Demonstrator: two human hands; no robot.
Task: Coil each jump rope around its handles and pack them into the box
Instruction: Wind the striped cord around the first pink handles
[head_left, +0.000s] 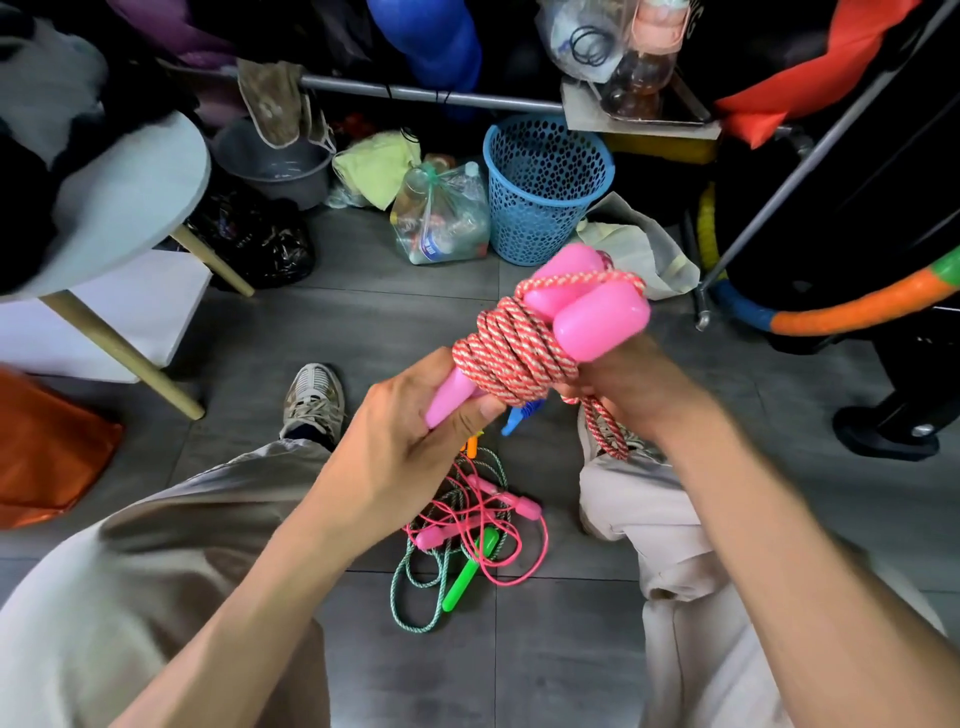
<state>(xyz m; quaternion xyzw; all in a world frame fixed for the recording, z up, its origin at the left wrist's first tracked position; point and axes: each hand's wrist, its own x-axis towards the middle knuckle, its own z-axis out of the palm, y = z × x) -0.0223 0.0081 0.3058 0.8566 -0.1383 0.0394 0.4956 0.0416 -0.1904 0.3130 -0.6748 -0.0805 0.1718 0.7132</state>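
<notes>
A red-and-white braided jump rope (511, 345) is wound in several turns around its two pink handles (597, 312), held up above the floor. My left hand (410, 441) grips the lower ends of the pink handles. My right hand (623, 387) holds the bundle from the right, and a short loop of the loose rope end (610, 434) hangs below it. On the grey floor between my legs lies a tangled pile of jump ropes (467, 525): a pink cord with pink handles, a green-and-white rope with a green handle (470, 569), and blue and orange handles partly hidden. No box is in view.
A blue mesh basket (545, 187) and a clear bag of bottles (441, 218) stand on the floor ahead. A round white table (130, 208) with wooden legs is at left, an orange bag (47, 452) below it. A multicoloured hoop (857, 306) and black stand are at right.
</notes>
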